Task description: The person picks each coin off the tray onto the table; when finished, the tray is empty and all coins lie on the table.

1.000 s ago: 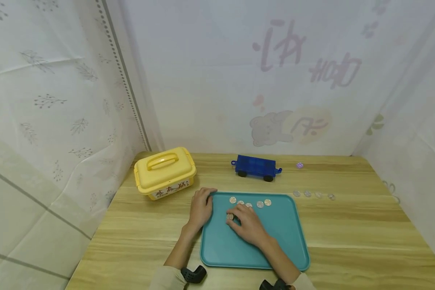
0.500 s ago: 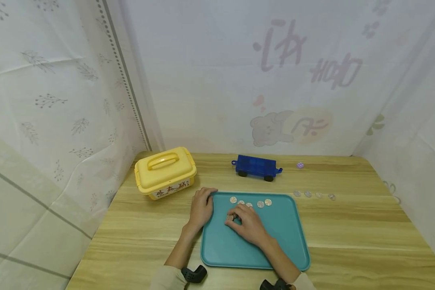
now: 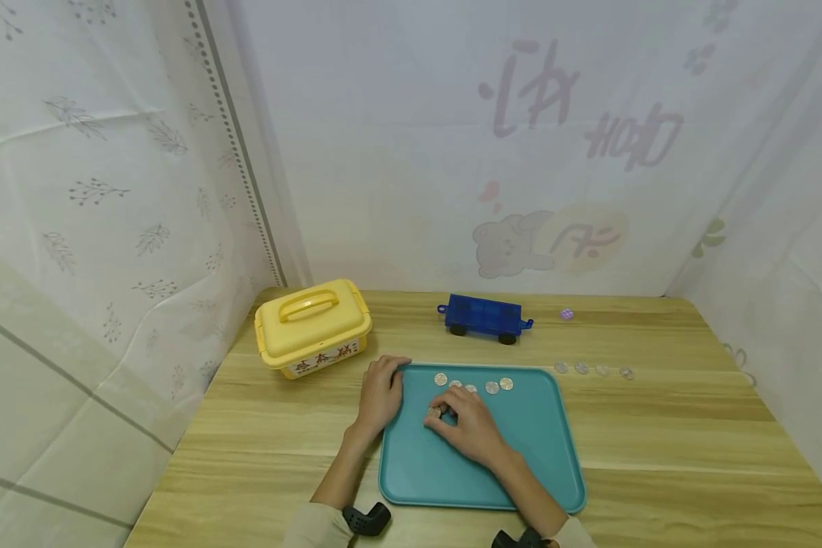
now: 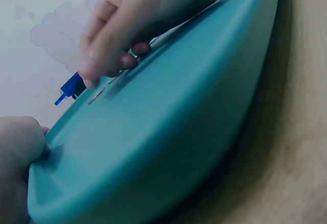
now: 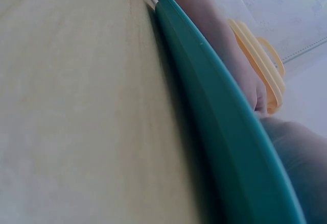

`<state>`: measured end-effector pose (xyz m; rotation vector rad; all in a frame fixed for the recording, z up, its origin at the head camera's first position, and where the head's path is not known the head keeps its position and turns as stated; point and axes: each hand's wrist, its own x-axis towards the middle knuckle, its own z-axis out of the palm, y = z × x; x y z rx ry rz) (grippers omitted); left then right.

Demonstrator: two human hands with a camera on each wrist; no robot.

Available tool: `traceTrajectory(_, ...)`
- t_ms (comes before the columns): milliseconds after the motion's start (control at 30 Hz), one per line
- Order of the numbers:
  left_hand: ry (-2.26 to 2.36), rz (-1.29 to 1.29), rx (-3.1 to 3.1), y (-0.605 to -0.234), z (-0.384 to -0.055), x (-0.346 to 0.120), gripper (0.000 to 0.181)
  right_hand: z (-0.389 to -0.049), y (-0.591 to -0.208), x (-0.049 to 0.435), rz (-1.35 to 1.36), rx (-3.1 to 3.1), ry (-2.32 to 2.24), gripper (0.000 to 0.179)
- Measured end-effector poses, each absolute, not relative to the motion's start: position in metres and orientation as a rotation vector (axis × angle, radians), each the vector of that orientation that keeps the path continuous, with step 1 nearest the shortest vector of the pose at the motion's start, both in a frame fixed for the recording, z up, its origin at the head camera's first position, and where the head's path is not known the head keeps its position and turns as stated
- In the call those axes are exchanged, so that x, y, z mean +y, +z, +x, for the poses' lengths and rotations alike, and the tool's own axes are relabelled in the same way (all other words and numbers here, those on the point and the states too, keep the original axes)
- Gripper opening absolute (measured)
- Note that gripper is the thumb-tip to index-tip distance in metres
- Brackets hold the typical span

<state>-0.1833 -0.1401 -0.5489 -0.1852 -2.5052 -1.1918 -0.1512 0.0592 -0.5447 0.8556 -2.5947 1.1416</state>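
My right hand is over the teal tray, pinching a small silvery coin between thumb and fingertips, which partly hide it. Beyond the fingers, several similar coins lie in an uneven row along the tray's back; the hand covers part of some. At the back left corner, my left hand holds the tray, its thumb over the rim. The left wrist view shows the right hand low above the tray, with a thin coin below its fingertips.
A yellow lidded box stands left of the tray. Behind it sits a blue toy wagon on black wheels, with a small purple piece to its right. Several clear round discs lie in a row right of the tray.
The right thumb and fingertips have shifted slightly left with the coin, which is more covered now. The left hand and the tray stay where they were.
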Motion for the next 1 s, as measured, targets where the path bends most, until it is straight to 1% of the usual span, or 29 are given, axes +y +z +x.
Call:
traceTrajectory(200,-1.184,-0.196,-2.502,-0.547,-0.186,-0.142,0.025,-0.15,-0.536,0.059,0.806,-2.571,1.425,0.022)
traceTrajectory(367,-1.207,-0.195,-2.506,-0.548,-0.186,-0.142,0.026,-0.149,-0.528,0.067,0.771,-2.563,1.447,0.022)
traceTrajectory(500,-1.231,-0.189,-2.515,-0.55,-0.185,-0.142,0.026,-0.151,-0.522,0.082,0.733,-2.533,1.397,0.023)
traceTrajectory(633,-1.25,-0.177,-2.513,-0.55,-0.183,-0.143,0.027,-0.157,-0.512,0.107,0.689,-2.505,1.328,0.023)
traceTrajectory(733,-1.249,-0.179,-2.511,-0.549,-0.183,-0.143,0.028,-0.16,-0.503,0.132,0.599,-2.54,1.303,0.025)
traceTrajectory(1000,-1.233,-0.186,-2.507,-0.549,-0.182,-0.141,0.027,-0.169,-0.501,0.21,0.339,-2.674,1.154,0.038)
